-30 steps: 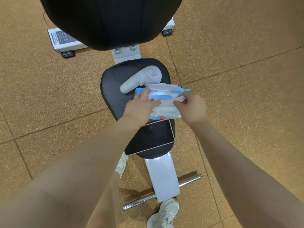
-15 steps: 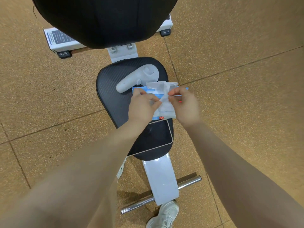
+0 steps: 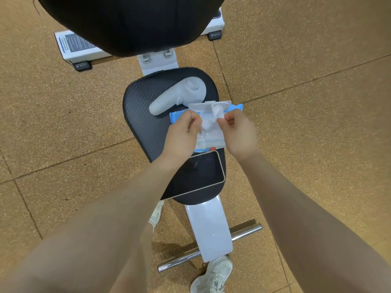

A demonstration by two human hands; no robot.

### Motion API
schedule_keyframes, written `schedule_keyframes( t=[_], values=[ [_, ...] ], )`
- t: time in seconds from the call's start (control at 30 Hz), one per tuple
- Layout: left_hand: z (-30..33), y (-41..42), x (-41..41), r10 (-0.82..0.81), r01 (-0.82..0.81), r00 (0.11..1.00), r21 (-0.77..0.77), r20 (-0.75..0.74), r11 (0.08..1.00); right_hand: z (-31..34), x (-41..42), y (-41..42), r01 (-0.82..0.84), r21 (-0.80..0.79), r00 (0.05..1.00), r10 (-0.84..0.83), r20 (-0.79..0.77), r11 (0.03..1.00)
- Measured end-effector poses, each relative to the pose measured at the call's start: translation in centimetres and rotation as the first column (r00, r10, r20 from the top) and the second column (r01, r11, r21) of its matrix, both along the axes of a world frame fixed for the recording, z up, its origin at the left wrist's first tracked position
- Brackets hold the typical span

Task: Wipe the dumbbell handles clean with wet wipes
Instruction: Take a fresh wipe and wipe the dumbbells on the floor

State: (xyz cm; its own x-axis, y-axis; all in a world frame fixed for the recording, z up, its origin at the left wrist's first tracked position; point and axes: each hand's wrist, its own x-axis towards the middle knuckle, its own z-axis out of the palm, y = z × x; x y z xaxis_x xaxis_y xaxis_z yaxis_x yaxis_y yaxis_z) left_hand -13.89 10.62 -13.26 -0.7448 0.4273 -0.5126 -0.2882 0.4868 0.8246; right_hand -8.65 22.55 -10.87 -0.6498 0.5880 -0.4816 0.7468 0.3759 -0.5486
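Note:
A blue and white pack of wet wipes (image 3: 237,107) lies on the black bench seat (image 3: 139,115), its white flip lid (image 3: 201,106) standing open. A crumpled white wet wipe (image 3: 208,122) hangs just above the pack's opening. My left hand (image 3: 183,136) pinches the wipe's left side and my right hand (image 3: 239,134) pinches its upper right corner. Both hands hover over the pack and hide most of it. No dumbbell is in view.
A white hand controller (image 3: 177,95) lies on the seat behind the pack, and a dark phone (image 3: 198,174) lies face up at the seat's near end. The black backrest (image 3: 127,22) looms above. The bench's white frame (image 3: 208,227), a chrome crossbar (image 3: 245,231) and my shoes (image 3: 213,275) are below.
My right hand has drawn a wipe up out of the open pack, and my left hand has left the pack to pinch the wipe too. Both hands now hold it slightly higher.

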Motion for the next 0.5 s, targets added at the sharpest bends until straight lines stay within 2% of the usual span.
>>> schedule_keyframes(
  t=[0.13, 0.23, 0.3, 0.37, 0.43, 0.5],
  values=[
    [0.0, 0.2, -0.7, -0.105, 0.105, 0.994, -0.009, 0.032, 0.994, -0.7, 0.5, 0.0, 0.141, -0.071, 0.990, -0.141, 0.007, 0.987],
    [-0.1, -0.2, -1.3, -0.241, 0.242, 0.970, -0.015, 0.017, 0.970, -0.6, 0.2, 0.1, 0.331, -0.175, 0.941, -0.338, -0.015, 0.927],
    [-0.1, -0.3, -1.4, -0.271, 0.271, 0.963, -0.031, -0.002, 0.962, -0.5, 0.0, 0.1, 0.390, -0.217, 0.915, -0.403, -0.019, 0.895],
    [-0.1, 0.0, -1.4, -0.230, 0.230, 0.973, -0.052, 0.003, 0.972, 0.0, 0.1, -0.3, 0.323, -0.147, 0.935, -0.339, -0.104, 0.935],
    [-0.1, 0.5, -1.2, -0.155, 0.156, 0.988, -0.058, 0.021, 0.986, 0.2, 0.7, -0.9, 0.123, 0.006, 0.975, -0.119, -0.189, 0.992],
    [-0.2, 0.7, -1.1, -0.109, 0.110, 0.993, -0.040, 0.041, 0.993, 0.3, 1.1, -1.5, -0.080, 0.066, 0.984, 0.090, -0.154, 0.995]
  ],
)
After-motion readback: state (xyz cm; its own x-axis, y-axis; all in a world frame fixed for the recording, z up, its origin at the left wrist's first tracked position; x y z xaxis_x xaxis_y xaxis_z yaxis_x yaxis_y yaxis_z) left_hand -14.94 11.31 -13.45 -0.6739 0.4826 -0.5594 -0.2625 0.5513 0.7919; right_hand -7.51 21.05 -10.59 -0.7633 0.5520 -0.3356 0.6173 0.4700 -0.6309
